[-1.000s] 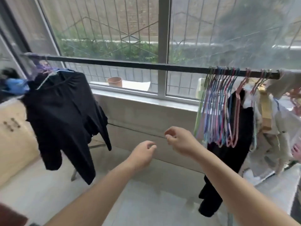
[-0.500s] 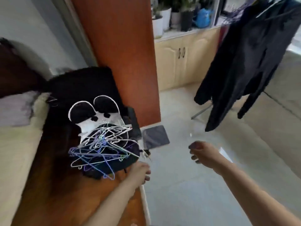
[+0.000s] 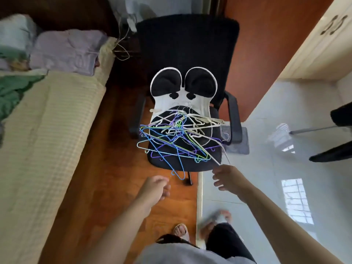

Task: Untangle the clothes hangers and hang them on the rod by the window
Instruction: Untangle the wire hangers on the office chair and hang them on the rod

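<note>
Hangers, a tangled heap of coloured and white wire, lie on the chair seat, spilling over its front edge. We reach in with 2 empty hands: left hand and right hand loosely curled, near that edge. Next, we judge, comes pinching 1 overhanging hanger and easing it free.

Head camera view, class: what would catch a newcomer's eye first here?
The tangled heap of blue, purple, green and white wire clothes hangers stands out, piled on the seat of the black office chair at centre. Just below it, the left hand and right hand reach towards the heap, both empty.
</note>
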Demonstrator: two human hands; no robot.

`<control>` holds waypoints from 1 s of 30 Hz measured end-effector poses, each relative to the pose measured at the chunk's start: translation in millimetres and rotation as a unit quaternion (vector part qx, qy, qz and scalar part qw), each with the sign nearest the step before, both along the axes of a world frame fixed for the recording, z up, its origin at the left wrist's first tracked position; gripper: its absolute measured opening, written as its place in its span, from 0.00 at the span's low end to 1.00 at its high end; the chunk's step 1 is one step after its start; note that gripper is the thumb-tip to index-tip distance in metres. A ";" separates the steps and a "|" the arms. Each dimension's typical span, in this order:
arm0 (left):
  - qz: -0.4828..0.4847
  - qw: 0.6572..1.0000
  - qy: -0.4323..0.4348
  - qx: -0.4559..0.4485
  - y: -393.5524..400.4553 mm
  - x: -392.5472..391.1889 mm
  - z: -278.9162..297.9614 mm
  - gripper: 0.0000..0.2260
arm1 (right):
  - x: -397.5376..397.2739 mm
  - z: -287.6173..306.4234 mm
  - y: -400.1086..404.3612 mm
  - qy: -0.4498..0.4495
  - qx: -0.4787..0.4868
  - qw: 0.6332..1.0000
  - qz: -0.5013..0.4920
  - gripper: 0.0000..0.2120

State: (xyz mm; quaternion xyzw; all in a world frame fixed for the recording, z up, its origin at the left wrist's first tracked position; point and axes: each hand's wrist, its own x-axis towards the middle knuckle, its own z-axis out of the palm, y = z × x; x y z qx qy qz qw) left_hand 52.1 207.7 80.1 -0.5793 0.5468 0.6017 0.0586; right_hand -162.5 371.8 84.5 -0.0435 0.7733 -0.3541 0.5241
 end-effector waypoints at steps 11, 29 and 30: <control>0.097 0.991 -0.073 0.051 -72.2 -45.9 -43.9 0.08 | -66.7 -123.6 -55.3 -0.051 0.181 0.980 0.058 0.04; 0.109 0.962 -0.162 0.192 -161.9 -55.5 -184.7 0.06 | 5.7 -306.7 -193.1 0.040 0.302 0.943 0.129 0.13; 0.100 0.961 -0.167 0.196 -170.1 -43.5 -189.9 0.06 | 12.7 -314.9 -202.4 0.034 0.311 0.943 0.112 0.12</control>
